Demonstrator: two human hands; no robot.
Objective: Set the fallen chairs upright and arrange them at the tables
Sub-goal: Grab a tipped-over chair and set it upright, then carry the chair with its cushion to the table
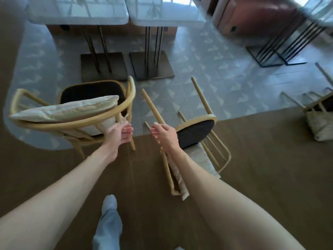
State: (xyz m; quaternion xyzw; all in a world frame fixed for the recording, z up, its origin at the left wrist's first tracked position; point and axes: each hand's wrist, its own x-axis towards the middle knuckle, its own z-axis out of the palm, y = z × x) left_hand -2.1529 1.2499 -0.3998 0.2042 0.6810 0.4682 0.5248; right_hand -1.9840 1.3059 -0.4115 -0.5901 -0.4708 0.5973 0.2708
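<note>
An upright wooden chair (75, 105) with a dark seat and a pale cushion on its back stands before the left white table (77, 17). My left hand (120, 135) is at a spindle of its curved back rail, fingers loosely curled with nothing between them. A second wooden chair (196, 130) lies tipped over on the floor, legs pointing up and away. My right hand (163, 133) hovers at one of its raised legs, fingers loosely curled, not closed round it. A third chair (317, 114) lies fallen at the right edge.
A second white table (165, 17) adjoins the first, both on flat metal bases. A black-framed table base (277, 51) and a red-brown bench (255, 17) stand at the back right. My leg (108, 222) shows on the brown floor.
</note>
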